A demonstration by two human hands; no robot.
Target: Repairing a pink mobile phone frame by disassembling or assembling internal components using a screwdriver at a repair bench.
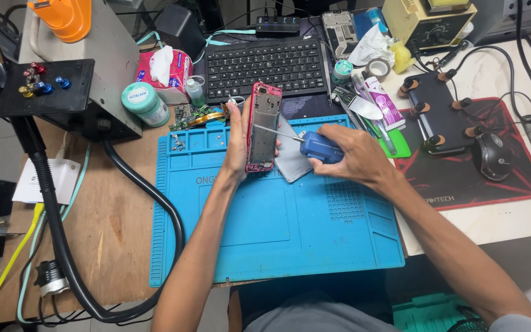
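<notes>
Your left hand holds an opened red phone frame upright on its long edge, fingers wrapped tight along its left side, above the far edge of the blue silicone repair mat. Your right hand is closed around the blue handle of a precision screwdriver, and its thin shaft runs left until the tip meets the inside of the frame about halfway up. A grey panel lies flat on the mat just under the screwdriver, touching the lower end of the frame.

Small screws and a loose circuit board sit at the mat's far left corner. Beyond the mat, at the back of the bench, stands a black keyboard, with a tissue packet and a round teal tub to its left. To the right of the mat lies a black and red mouse pad carrying a black mouse. A thick black hose curves down the bench's left side.
</notes>
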